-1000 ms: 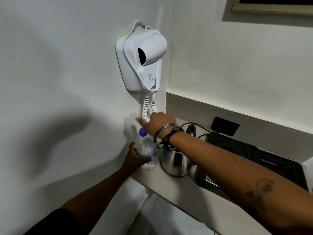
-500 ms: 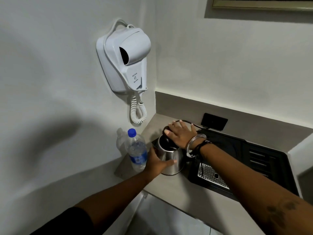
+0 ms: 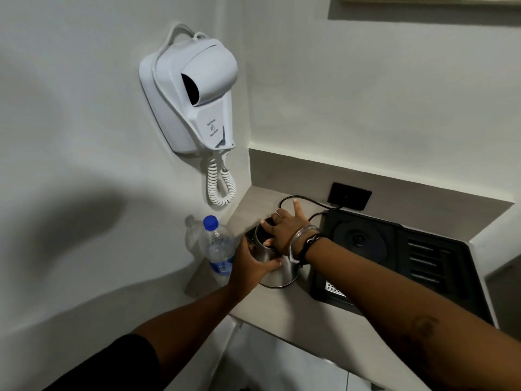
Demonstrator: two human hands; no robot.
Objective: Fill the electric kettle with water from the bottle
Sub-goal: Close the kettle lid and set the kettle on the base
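White walls are meeting at a corner above the grey counter [image 3: 282, 311] you are working at, with a hair dryer [image 3: 194, 88] hanging on the left wall and a dark tray [image 3: 439, 266] lying to the right.

You are steadying the kettle [image 3: 277, 273], which is standing on the counter just left of the tray, off the round base [image 3: 359, 239] set into that tray. Your left hand [image 3: 253, 268] is wrapping the steel side, fingers curled round the body and pressing on it. Your right hand [image 3: 284, 231] is lying over the top, fingers spread, with the index finger reaching past the lid area toward the cord [image 3: 307, 199]; whether the lid is open or closed under the palm is hidden.

The bottle [image 3: 218, 249] is standing upright just left of the kettle, close to the wall, touching or nearly touching your left hand, and its blue cap [image 3: 211, 222] is on.

You are judging by this that the step in hand is opening the kettle, and no pouring has started. Next you are needing the lid clear, then a free hand for the bottle: unscrewing the cap takes both hands, so the kettle must be standing stable alone. Pouring calls for the bottle mouth directly over the opening.
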